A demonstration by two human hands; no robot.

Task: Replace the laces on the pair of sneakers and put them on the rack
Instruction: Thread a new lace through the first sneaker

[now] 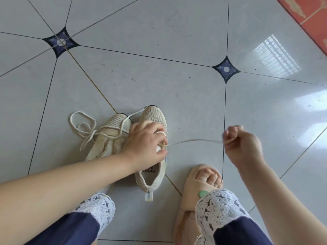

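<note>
Two beige mesh sneakers stand side by side on the grey tiled floor. My left hand point(145, 144) presses down on the tongue of the right sneaker point(154, 119), holding it. My right hand point(238, 140) is closed on a cream lace point(192, 140) that runs taut from that sneaker's eyelets off to the right; the hand is blurred. The left sneaker point(109, 137) lies partly under my left forearm. A loose cream lace point(83, 124) is draped over it and coils on the floor to its left.
My right foot in a beige slipper point(200, 183) rests just right of the sneakers. My knees in dark trousers with white lace cuffs point(217, 206) fill the bottom. A red tiled strip point(311, 16) runs along the top right corner.
</note>
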